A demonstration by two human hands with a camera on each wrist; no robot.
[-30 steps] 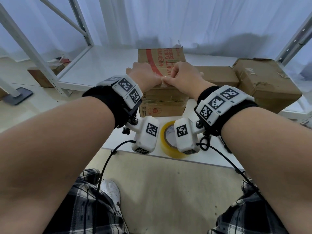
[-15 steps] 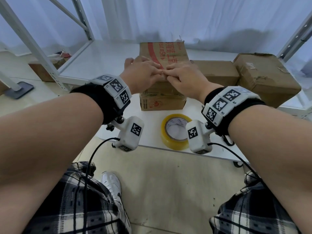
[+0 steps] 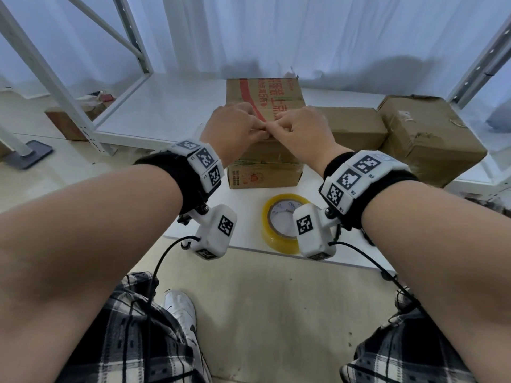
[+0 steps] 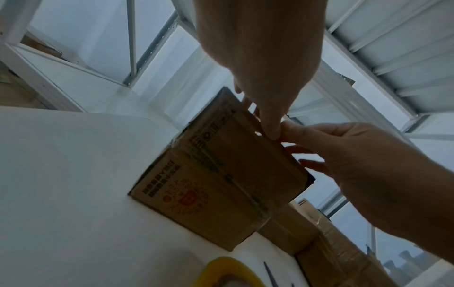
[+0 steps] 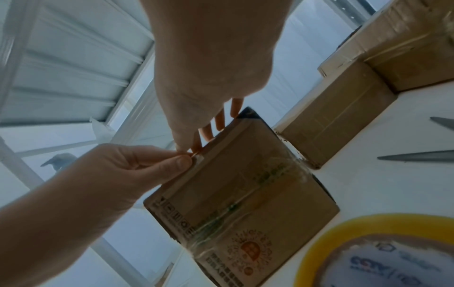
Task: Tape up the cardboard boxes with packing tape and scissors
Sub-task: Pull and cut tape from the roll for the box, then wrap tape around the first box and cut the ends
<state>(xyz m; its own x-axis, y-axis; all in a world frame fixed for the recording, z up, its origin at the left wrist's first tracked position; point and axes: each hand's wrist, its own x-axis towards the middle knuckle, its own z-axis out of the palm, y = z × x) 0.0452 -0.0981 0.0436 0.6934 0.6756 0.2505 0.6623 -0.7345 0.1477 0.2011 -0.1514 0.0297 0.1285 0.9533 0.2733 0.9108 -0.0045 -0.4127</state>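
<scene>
A cardboard box (image 3: pixel 265 98) with a red stripe stands on the white table (image 3: pixel 166 117), with clear tape across its front face (image 5: pixel 245 194). My left hand (image 3: pixel 258 132) and right hand (image 3: pixel 276 128) meet at the middle of the box's top front edge. Each has its thumb on the front face and its fingers over the top, pinching that edge (image 4: pixel 270 134). A yellow roll of packing tape (image 3: pixel 276 244) lies flat near the table's front edge, under my wrists. The scissors (image 5: pixel 417 156) lie on the table to the right of the roll.
Two more brown boxes (image 3: pixel 351 125) (image 3: pixel 431 134) sit to the right of the striped box. White shelf posts (image 3: pixel 69 87) rise at the left and the far right. Another small box (image 3: pixel 63 123) lies on the floor at the left.
Both hands stay together at the box's top front edge. Since a second ago the fingers have spread a little further onto the top.
</scene>
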